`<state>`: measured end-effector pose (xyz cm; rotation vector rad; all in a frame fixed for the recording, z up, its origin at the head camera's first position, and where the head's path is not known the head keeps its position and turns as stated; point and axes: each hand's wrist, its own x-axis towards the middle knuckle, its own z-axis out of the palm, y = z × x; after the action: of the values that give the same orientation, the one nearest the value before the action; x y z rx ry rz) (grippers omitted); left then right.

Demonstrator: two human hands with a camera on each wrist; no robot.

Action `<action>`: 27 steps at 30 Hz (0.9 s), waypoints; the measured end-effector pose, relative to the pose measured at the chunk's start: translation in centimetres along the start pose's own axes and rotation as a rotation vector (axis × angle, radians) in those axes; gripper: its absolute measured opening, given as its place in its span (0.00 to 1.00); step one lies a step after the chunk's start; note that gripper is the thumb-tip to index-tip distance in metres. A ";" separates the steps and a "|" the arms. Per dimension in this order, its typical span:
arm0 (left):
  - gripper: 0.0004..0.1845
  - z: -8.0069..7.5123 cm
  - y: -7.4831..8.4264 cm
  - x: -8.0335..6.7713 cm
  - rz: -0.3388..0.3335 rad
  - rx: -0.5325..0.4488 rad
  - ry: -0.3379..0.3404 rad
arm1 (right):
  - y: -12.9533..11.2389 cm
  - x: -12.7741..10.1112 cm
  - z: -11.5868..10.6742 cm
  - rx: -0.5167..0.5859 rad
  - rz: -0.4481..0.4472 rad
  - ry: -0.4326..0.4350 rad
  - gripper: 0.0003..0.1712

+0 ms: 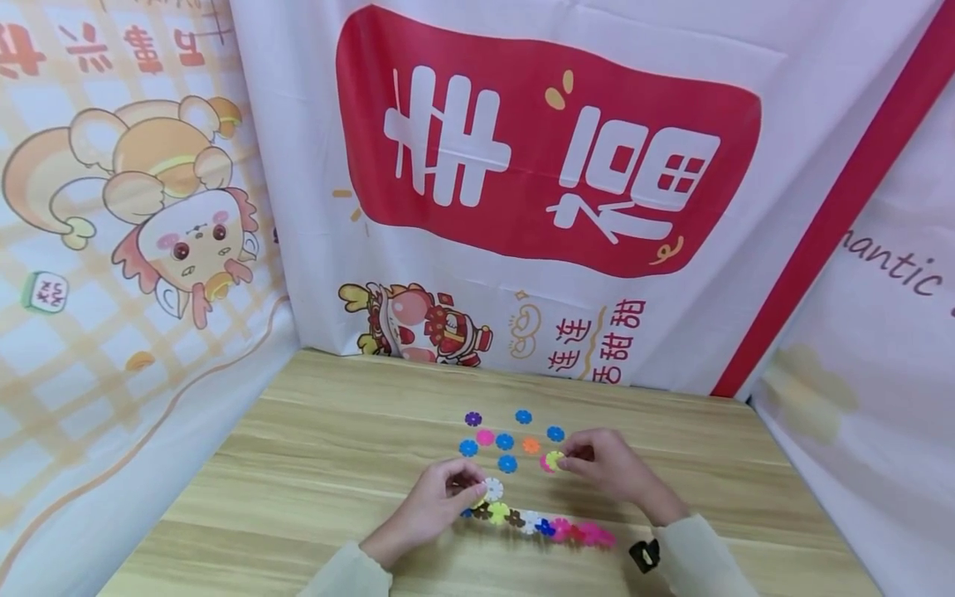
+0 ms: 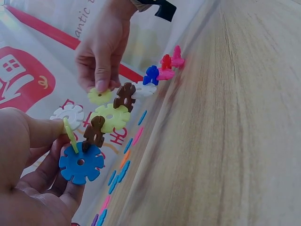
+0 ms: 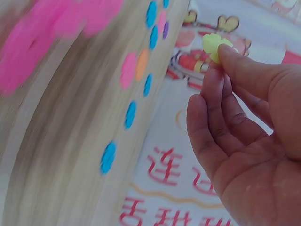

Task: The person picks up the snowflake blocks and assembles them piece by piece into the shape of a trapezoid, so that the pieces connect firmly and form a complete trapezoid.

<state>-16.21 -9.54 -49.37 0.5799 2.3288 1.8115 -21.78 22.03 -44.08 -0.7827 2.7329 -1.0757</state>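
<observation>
A chain of snowflake discs (image 1: 540, 524) in mixed colours lies on the wooden table (image 1: 336, 431). My left hand (image 1: 458, 489) grips its left end. In the left wrist view my left hand (image 2: 59, 157) pinches a blue disc (image 2: 81, 163) at the lifted end of the chain (image 2: 123, 101). My right hand (image 1: 570, 461) pinches a single yellow-green disc (image 1: 555, 458) just above the table, beyond the chain. The right wrist view shows that yellow-green disc (image 3: 214, 44) held between the thumb and fingertips of my right hand (image 3: 218, 59).
Several loose discs (image 1: 507, 439) in blue, pink, orange and purple lie on the table beyond both hands. Printed cloth backdrops (image 1: 552, 166) close off the back and both sides. A black strap (image 1: 645, 554) sits at my right wrist.
</observation>
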 end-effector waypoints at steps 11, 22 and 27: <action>0.07 -0.1 -0.1 0.0 0.023 0.011 -0.009 | -3.8 1.0 1.7 0.011 -0.177 -0.045 0.02; 0.08 0.1 0.2 0.0 -0.003 -0.032 -0.017 | -4.2 1.6 2.7 0.020 -0.320 -0.039 0.05; 0.08 0.1 0.2 0.0 -0.006 -0.033 -0.012 | -4.1 1.6 3.0 0.040 -0.357 -0.041 0.06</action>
<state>-16.08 -9.40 -49.26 0.5772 2.2858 1.8360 -20.60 16.83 -43.49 -1.3064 2.5884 -1.1530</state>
